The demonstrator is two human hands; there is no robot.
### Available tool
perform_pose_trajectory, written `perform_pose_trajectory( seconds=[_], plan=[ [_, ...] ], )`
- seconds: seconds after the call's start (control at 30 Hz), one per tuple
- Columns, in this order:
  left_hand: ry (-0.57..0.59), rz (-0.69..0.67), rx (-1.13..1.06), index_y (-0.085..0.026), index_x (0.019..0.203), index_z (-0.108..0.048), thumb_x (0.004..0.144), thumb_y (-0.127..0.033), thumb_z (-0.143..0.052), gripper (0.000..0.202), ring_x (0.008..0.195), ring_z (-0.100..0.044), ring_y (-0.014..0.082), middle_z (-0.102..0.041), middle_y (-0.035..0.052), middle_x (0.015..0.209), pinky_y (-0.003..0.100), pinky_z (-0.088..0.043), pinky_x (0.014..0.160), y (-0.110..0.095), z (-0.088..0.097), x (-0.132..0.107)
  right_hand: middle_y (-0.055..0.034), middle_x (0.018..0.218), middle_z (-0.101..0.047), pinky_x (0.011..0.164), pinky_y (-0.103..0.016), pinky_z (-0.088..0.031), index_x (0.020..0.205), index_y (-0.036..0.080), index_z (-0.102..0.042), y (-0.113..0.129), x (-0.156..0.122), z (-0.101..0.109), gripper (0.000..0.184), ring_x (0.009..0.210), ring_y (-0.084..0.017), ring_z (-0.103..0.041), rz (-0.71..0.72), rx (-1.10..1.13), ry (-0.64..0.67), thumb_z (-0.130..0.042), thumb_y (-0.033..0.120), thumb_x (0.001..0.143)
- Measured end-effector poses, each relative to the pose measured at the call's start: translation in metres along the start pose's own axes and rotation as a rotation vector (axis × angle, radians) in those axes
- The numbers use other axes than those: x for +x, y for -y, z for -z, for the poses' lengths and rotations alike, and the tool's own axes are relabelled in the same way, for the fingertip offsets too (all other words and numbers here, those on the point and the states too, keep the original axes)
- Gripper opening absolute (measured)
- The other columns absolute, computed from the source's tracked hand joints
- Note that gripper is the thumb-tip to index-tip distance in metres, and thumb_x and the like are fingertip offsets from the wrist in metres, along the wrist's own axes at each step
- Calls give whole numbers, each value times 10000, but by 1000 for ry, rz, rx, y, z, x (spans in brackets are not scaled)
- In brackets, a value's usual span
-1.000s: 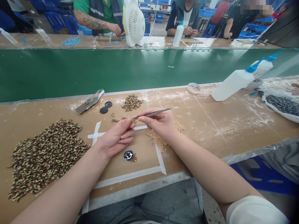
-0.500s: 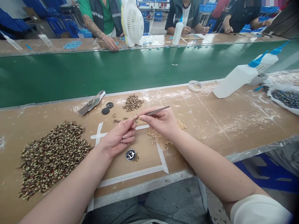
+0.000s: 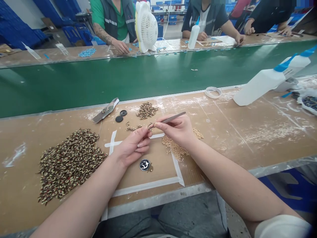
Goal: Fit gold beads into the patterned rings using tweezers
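My right hand (image 3: pixel 178 130) is closed on metal tweezers (image 3: pixel 168 119), whose tips point left toward my left fingertips. My left hand (image 3: pixel 133 146) pinches a tiny brass part, too small to name, right at the tweezer tips. Under my right wrist lies a heap of small cream beads (image 3: pixel 174 148). A round black disc with a white emblem (image 3: pixel 145 164) sits on the board just below my left hand, inside a white tape outline (image 3: pixel 146 186). Loose brass bits (image 3: pixel 131 127) lie just beyond my fingers.
A big pile of brown-and-cream pieces (image 3: pixel 69 162) lies left; a small brass pile (image 3: pixel 146 110), two black discs (image 3: pixel 121 116) and a metal tool (image 3: pixel 106 110) sit farther back. White squeeze bottles (image 3: pixel 262 84) and a tape ring (image 3: pixel 213 92) are right. Green conveyor (image 3: pixel 123 79), fan (image 3: pixel 146 26) and other workers beyond.
The camera has shifted, so everything sits slightly further right in view. Both hands keep the same pinch together; a worker across the belt has moved a hand.
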State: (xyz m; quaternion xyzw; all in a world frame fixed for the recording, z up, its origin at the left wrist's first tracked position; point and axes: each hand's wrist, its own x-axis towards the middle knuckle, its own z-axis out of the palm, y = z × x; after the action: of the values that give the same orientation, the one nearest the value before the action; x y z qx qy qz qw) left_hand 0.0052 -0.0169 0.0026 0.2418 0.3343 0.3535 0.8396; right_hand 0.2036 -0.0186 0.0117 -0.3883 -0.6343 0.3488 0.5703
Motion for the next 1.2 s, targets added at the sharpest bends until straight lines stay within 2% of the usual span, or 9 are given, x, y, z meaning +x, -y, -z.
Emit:
perform_pose_trajectory(
  seconds=[0.23,0.4,0.53,0.63,0.7,0.77,0.87,1.03,1.2],
  plan=[
    [-16,1,-3,-124,899,-659,777,-318,-878,317,433,-328,-33,-628,-27,798,74,-240,362,2,-1,0,-6,769,-765,609,-310,-579,806,261,-819,1,-1,0,106,692,-161,-693,17,37,-11,-793,348,860],
    [-79,-42,41,-120,892,-685,820,-457,-813,368,428,-308,-16,-634,9,786,103,-178,352,-5,-2,1,-24,685,-713,532,-297,-536,832,252,-828,4,0,1,138,679,-169,-674,-4,74,-18,-781,376,872],
    [-247,-327,483,-168,911,-728,862,-461,-755,298,490,-392,34,-670,42,863,160,-229,402,-31,-5,-16,-28,666,-697,510,-285,-510,821,248,-832,5,1,1,145,681,-166,-664,-28,84,4,-768,361,885],
    [-421,-526,974,-213,896,-764,829,-361,-801,167,617,-466,95,-672,31,873,208,-295,506,-61,-2,-45,-28,680,-704,516,-278,-510,814,249,-831,5,0,0,148,698,-164,-672,-31,105,48,-759,350,894],
    [-543,-576,1265,-230,852,-776,808,-333,-811,118,666,-482,142,-667,36,842,247,-269,530,-82,5,-67,-31,708,-720,528,-277,-516,826,247,-834,5,-1,-1,132,709,-161,-676,-30,130,65,-765,339,890],
    [-616,-502,1512,-242,804,-780,782,-336,-818,103,703,-510,185,-686,51,846,268,-265,551,-99,16,-88,-33,741,-739,541,-278,-521,832,243,-836,5,-2,-2,120,707,-156,-676,-34,144,86,-767,324,886],
    [-579,-272,1772,-275,836,-793,800,-394,-781,125,792,-587,233,-729,59,926,277,-331,612,-107,31,-112,-34,771,-765,556,-282,-530,800,232,-830,6,-2,-3,122,685,-148,-674,-62,142,161,-769,305,876],
    [-461,-106,1954,-284,896,-788,851,-471,-675,223,861,-629,248,-726,60,994,286,-376,646,-86,46,-124,-45,832,-798,666,-300,-573,806,212,-825,6,-4,-4,117,719,-154,-710,-100,108,350,-776,300,866],
    [-515,-31,2047,-261,843,-758,862,-459,-622,241,811,-632,239,-697,68,945,297,-357,618,-68,50,-116,-42,845,-800,725,-295,-581,832,210,-823,8,-5,-3,154,775,-163,-732,-68,127,500,-760,337,894]
  ],
)
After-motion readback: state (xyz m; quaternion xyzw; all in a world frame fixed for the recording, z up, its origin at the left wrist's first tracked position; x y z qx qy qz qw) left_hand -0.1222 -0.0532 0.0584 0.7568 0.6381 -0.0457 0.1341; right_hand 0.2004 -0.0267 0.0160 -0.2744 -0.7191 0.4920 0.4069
